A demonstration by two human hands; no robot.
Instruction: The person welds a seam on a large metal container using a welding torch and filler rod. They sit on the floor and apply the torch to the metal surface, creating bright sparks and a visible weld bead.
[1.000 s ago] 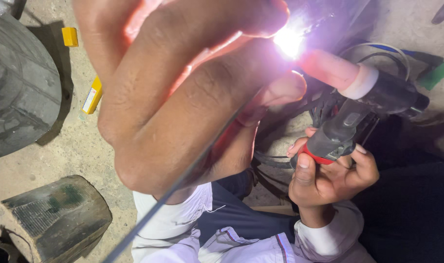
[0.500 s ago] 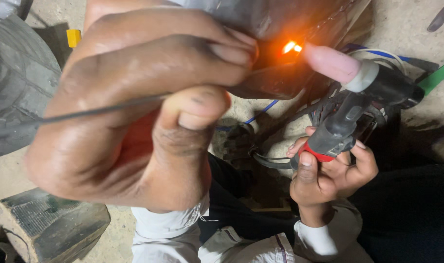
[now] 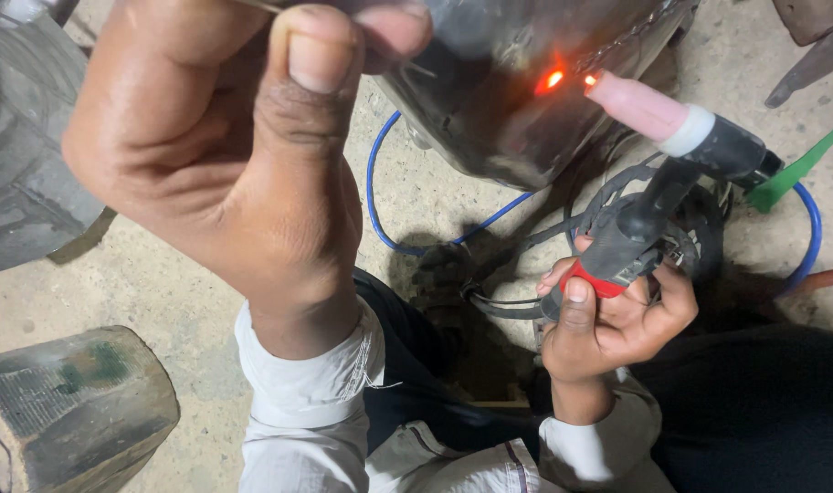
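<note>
Head view: the left hand (image 3: 243,173), raised close to the camera, is closed, thumb and fingers pinching a thin filler rod (image 3: 261,7) near the top edge. The right hand (image 3: 617,319) grips the red-and-black handle of a welding torch (image 3: 654,183), whose pink nozzle points at a glowing orange spot (image 3: 550,80) on a dark metal workpiece (image 3: 508,91). A blue hose (image 3: 380,205) loops across the concrete floor (image 3: 161,283) beneath it.
</note>
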